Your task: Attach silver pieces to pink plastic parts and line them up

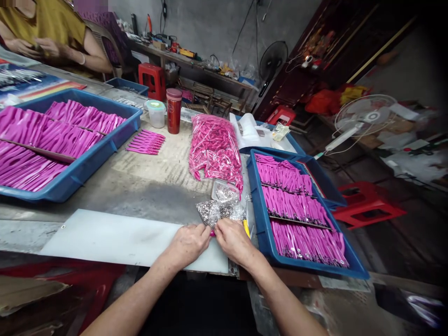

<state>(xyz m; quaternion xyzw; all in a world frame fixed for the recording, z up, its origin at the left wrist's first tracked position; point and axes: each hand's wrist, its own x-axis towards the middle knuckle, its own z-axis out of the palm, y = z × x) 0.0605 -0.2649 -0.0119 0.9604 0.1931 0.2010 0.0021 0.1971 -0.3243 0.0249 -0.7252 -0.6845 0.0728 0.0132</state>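
Observation:
My left hand and my right hand meet at the table's front edge, both with fingers closed. A small bright pink plastic piece shows between their fingertips; the rest of it is hidden. Just beyond the hands lies a clear plastic bag of small shiny metal parts. Something with a yellow handle pokes out beside my right hand. Under my left hand is a pale flat board. Behind the metal parts stands a clear bag full of pink pieces.
Blue trays of pink strips stand left and right. A row of pink pieces lies near a red tumbler and a lidded tub. A person in a yellow top sits across at far left. Red stools stand around.

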